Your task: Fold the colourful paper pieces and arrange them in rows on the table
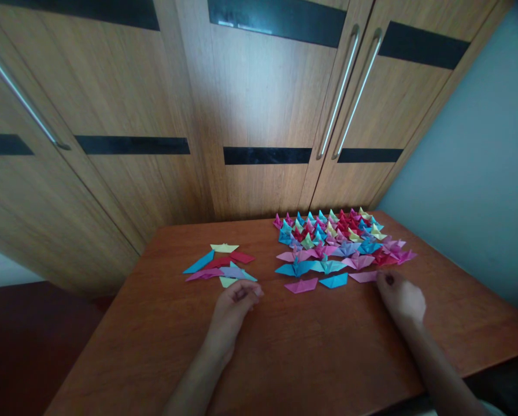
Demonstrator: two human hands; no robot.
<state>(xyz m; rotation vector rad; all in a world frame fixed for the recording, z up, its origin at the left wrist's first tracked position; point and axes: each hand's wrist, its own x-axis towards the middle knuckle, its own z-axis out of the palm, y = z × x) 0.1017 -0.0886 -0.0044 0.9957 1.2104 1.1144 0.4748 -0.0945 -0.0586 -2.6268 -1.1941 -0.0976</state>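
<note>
My right hand is at the right, its thumb and forefinger pinched at the end of a flat pink folded-paper crane. That piece lies in line with a flat blue folded paper and a magenta one. My left hand hovers or rests by the near edge of a loose pile of flat folded papers, with its fingers curled together; whatever they may hold is hidden. In that pile are a blue piece, a red piece, a pale yellow piece and a lavender piece.
Rows of colourful paper cranes with raised wings fill the back right of the wooden table. Behind it stands a wooden wardrobe with metal handles and dark strips. A pale wall borders the right side.
</note>
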